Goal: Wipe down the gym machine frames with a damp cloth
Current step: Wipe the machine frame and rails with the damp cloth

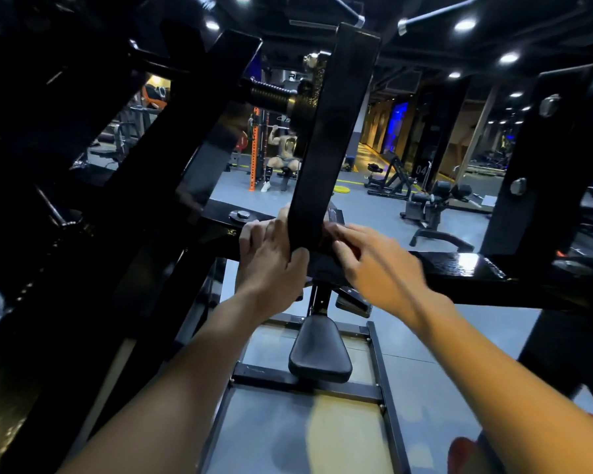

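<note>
From your head camera, your left hand (271,254) is curled round the lower end of a black upright bar (332,131) of the machine frame, fingers wrapped behind it and thumb across its front edge; your right hand (374,265) is blurred, its fingers reaching in against the right side of the same bar where it meets the horizontal cross beam (459,268); something reddish shows under those fingers, perhaps the cloth (348,246), but it is too smeared to tell, and whether that hand grips it or lies flat you cannot tell. Below your arms sits a black padded seat (319,350) on a low base frame (308,381); a threaded shaft (271,92) runs into the bar near its top; across the grey floor a seated person (283,155) faces away beside an orange rack (254,148).
</note>
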Demonstrator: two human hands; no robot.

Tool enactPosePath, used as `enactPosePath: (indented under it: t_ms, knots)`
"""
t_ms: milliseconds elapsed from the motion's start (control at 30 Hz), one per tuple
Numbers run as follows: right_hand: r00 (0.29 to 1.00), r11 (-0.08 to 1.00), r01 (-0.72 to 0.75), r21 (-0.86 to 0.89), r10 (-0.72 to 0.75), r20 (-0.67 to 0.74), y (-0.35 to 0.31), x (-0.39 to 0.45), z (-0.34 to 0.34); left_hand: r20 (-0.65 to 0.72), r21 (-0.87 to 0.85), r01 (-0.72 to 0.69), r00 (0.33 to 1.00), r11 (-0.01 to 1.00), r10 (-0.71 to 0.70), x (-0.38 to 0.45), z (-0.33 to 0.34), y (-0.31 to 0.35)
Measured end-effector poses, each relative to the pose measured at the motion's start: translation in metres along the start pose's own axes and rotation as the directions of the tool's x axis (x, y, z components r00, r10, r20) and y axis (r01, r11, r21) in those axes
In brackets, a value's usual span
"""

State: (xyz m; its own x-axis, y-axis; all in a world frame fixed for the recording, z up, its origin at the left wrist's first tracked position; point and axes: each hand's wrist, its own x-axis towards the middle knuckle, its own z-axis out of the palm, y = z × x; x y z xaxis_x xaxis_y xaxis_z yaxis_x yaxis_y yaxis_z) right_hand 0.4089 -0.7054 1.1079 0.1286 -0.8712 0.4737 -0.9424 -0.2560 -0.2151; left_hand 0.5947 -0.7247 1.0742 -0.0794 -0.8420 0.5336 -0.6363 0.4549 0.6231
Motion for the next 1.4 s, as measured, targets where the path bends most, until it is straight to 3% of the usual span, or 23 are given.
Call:
enactPosePath:
  t_ms: [100, 200, 367, 533, 600, 700, 833, 900, 1000, 1133, 1200, 1300, 1333, 1400]
  knots:
    - [0.983, 0.954, -0.185, -0.234, 0.181, -0.040, 0.041, -0.016, -0.020, -0.011, 0.014, 0.003, 1.000, 1.000, -0.003, -0.001, 0.002, 0.000]
    - [0.956, 0.948, -0.280, -0.153, 0.260, -0.136, 0.054, -0.016, -0.007, 0.007, -0.001, 0.016, 1.000, 1.000, -0.016, 0.000, 0.003, 0.001]
    - [0.982, 0.977, -0.171, 0.130, 0.179, -0.052, -0.026, 0.022, 0.033, 0.056, 0.006, 0.012, 0.998, 1.000, -0.013, 0.003, 0.000, -0.002]
    - [0.997, 1.000, -0.001, 0.019, 0.003, -0.083, -0.001, 0.000, 0.020, 0.028, -0.071, 0.013, 1.000, 0.997, -0.011, 0.002, 0.000, 0.000]
    - [0.995, 0.988, -0.079, -0.133, 0.069, -0.077, 0.046, -0.015, 0.000, -0.006, -0.037, -0.033, 0.999, 0.999, 0.033, 0.002, 0.003, -0.002]
    - [0.955, 0.925, -0.278, -0.261, 0.237, -0.176, 0.110, -0.040, -0.032, -0.027, 0.023, -0.040, 0.999, 0.999, 0.041, 0.003, 0.007, -0.003]
    - [0.917, 0.901, -0.352, -0.252, 0.278, -0.287, 0.094, -0.037, -0.018, -0.032, 0.000, -0.003, 0.999, 1.000, 0.003, 0.006, 0.011, -0.002]
    - [0.944, 0.935, -0.285, -0.212, 0.236, -0.230, 0.048, -0.021, 0.008, -0.058, 0.010, -0.005, 0.998, 1.000, 0.005, 0.006, 0.014, -0.002]
    - [0.972, 0.983, -0.183, 0.005, 0.182, -0.150, -0.014, 0.000, 0.034, -0.102, 0.031, -0.008, 0.995, 0.999, 0.011, 0.005, 0.013, 0.001]
    - [0.995, 0.997, -0.079, 0.002, 0.079, -0.053, -0.015, -0.002, 0.020, -0.114, 0.050, -0.032, 0.993, 0.998, 0.038, 0.004, 0.010, 0.001]
    - [0.985, 0.977, -0.173, -0.126, 0.172, -0.025, 0.003, -0.012, 0.000, -0.114, 0.054, -0.031, 0.993, 0.998, 0.037, 0.002, 0.007, 0.002]
    - [0.929, 0.847, -0.360, -0.391, 0.366, -0.064, 0.011, -0.027, -0.024, -0.105, 0.035, -0.025, 0.994, 0.999, 0.029, 0.002, 0.006, 0.006]
    - [0.924, 0.836, -0.366, -0.408, 0.380, -0.048, 0.008, -0.025, -0.027, -0.107, 0.034, -0.019, 0.994, 0.999, 0.023, 0.001, 0.005, 0.008]
    - [0.918, 0.896, -0.372, -0.241, 0.393, 0.045, 0.001, -0.015, -0.030, -0.109, 0.004, 0.008, 0.994, 1.000, -0.008, 0.001, 0.004, 0.009]
